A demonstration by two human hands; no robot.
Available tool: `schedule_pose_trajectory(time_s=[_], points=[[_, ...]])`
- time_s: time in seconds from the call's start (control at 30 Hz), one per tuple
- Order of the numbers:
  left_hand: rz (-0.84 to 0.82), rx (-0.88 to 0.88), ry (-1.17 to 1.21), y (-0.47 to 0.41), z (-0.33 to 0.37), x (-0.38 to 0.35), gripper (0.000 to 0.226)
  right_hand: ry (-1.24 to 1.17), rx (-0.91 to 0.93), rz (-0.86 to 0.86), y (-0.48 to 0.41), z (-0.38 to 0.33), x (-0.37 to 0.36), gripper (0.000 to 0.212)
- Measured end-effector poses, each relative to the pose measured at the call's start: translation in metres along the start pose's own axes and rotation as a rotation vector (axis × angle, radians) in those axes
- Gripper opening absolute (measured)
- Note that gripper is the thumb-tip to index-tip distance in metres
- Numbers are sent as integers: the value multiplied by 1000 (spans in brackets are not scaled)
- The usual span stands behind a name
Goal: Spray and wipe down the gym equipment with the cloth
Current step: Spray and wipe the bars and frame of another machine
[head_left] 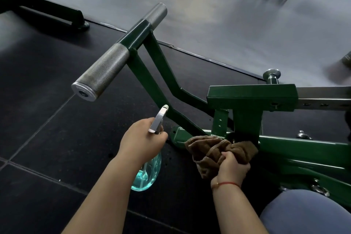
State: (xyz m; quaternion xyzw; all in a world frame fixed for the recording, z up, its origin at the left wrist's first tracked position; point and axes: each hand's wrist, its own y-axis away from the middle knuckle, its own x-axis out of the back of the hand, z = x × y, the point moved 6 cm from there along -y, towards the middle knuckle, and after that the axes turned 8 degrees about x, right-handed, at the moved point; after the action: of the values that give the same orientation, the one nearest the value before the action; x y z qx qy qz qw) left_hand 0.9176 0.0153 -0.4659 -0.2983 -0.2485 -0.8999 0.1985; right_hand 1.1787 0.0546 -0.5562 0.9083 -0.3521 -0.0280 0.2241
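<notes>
1. The fingers (161, 136) of the left hand (141, 139) are curling round the neck of the spray bottle (147, 175), gripping it just under the silver nozzle head (158, 119), low in the centre of the frame.
2. The fingers (228, 156) of the right hand (232, 167) are clutching a bunched brown cloth (214, 149), holding it against the low joint of the green machine frame (284, 150), right of centre.
3. The bottle's clear body, holding blue-green liquid, is hanging below the left hand over the black floor (57, 138).
4. A red string bracelet (227, 184) is circling the right wrist.
5. A knurled steel handle (102, 74) is jutting toward the left of the frame, well apart from both hands.
6. A knee (303, 213) in blue-grey fabric is showing at the lower right.
</notes>
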Motion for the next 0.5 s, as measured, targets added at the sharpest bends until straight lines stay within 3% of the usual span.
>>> schedule_pose_trajectory(time_s=[0.1, 0.23, 0.37, 0.5], points=[[-8, -2, 4, 4, 0, 1, 10, -163, -146, -84, -4, -10, -28, 60], [-21, -3, 13, 10, -2, 5, 8, -229, -250, -64, -14, 14, -61, 76], [-19, -15, 12, 16, -8, 10, 5, -288, -277, -50, 14, 1, -72, 23], [-15, -11, -4, 19, -13, 15, 5, -293, -295, -157, 38, 3, -84, 15]])
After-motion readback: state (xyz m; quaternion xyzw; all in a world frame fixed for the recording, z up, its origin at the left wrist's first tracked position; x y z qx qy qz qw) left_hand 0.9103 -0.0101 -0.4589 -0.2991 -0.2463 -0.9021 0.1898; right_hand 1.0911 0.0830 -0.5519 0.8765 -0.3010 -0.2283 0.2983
